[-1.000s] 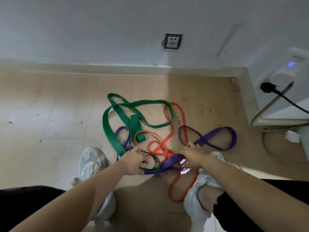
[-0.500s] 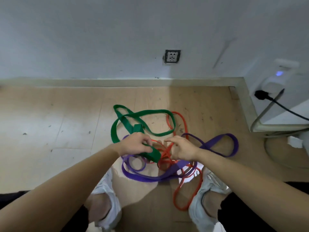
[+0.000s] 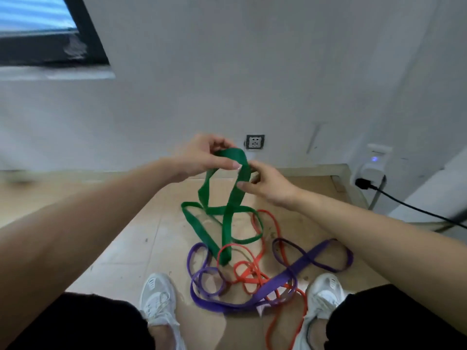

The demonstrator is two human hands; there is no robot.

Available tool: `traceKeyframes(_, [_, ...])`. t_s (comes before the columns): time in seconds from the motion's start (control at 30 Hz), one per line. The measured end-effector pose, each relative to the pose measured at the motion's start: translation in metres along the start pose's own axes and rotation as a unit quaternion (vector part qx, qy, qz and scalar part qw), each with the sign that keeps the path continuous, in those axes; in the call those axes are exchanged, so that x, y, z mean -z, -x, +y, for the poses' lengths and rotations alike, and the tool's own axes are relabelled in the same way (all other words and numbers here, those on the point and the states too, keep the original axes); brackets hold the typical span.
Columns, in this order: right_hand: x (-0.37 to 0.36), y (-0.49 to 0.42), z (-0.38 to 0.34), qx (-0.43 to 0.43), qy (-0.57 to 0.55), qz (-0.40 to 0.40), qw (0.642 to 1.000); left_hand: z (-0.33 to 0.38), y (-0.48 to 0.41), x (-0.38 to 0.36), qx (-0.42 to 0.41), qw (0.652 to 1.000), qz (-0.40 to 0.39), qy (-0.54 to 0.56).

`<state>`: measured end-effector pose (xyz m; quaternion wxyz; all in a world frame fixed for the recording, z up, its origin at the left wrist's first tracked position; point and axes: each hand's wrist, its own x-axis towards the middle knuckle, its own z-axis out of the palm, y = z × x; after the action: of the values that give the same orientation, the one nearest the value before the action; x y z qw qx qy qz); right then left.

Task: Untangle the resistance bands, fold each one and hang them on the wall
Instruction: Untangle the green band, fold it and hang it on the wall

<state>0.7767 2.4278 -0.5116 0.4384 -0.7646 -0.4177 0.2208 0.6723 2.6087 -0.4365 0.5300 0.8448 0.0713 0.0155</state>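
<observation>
A wide green band [image 3: 227, 218] hangs in twisted loops from my hands down to the floor, its low end passing through a loop of the thin red band [image 3: 249, 270]. My left hand [image 3: 204, 157] pinches the green band's top fold at chest height. My right hand [image 3: 267, 184] grips the same band just to the right and slightly lower. The red band and a purple band [image 3: 300, 263] lie tangled together on the wooden floor between my two white shoes.
A white wall stands ahead with a socket [image 3: 255, 141] low down. At the right, a white plug-in device [image 3: 374, 164] with a blue light and a black cable [image 3: 404, 203]. A dark window frame [image 3: 83, 34] is at upper left.
Both hands have risen from the floor pile, lifting the green band up and partly out of the tangle. The view has tilted up, showing more wall and the window.
</observation>
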Motion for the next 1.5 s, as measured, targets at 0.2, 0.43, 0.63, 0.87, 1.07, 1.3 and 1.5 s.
traceKeyframes(0.2, [0.073, -0.011, -0.08, 0.003, -0.019, 0.066, 0.998, 0.058, 0.006, 0.03, -0.121, 0.986, 0.107, 0.046])
traceKeyframes(0.43, [0.139, -0.016, -0.149, 0.051, -0.039, 0.141, 0.988, 0.087, -0.008, 0.052, -0.146, 0.971, 0.187, 0.037])
traceKeyframes(0.63, [0.135, -0.027, -0.142, 0.058, -0.128, 0.159, 0.977, 0.077, -0.03, 0.024, -0.128, 0.978, 0.15, 0.064])
traceKeyframes(0.87, [0.113, -0.025, -0.088, 0.003, -0.103, 0.07, 0.992, 0.016, -0.049, -0.002, -0.054, 0.999, -0.008, 0.0])
traceKeyframes(1.07, [0.109, -0.025, -0.075, 0.006, -0.137, 0.024, 0.99, 0.006, -0.056, -0.02, -0.032, 0.999, -0.044, 0.002])
traceKeyframes(1.3, [0.118, -0.022, -0.062, -0.046, -0.137, 0.093, 0.985, 0.004, -0.055, -0.018, -0.033, 0.996, 0.024, 0.075])
traceKeyframes(1.5, [0.121, -0.014, -0.058, -0.068, -0.133, 0.056, 0.987, 0.012, -0.05, -0.006, -0.043, 0.995, 0.071, 0.049])
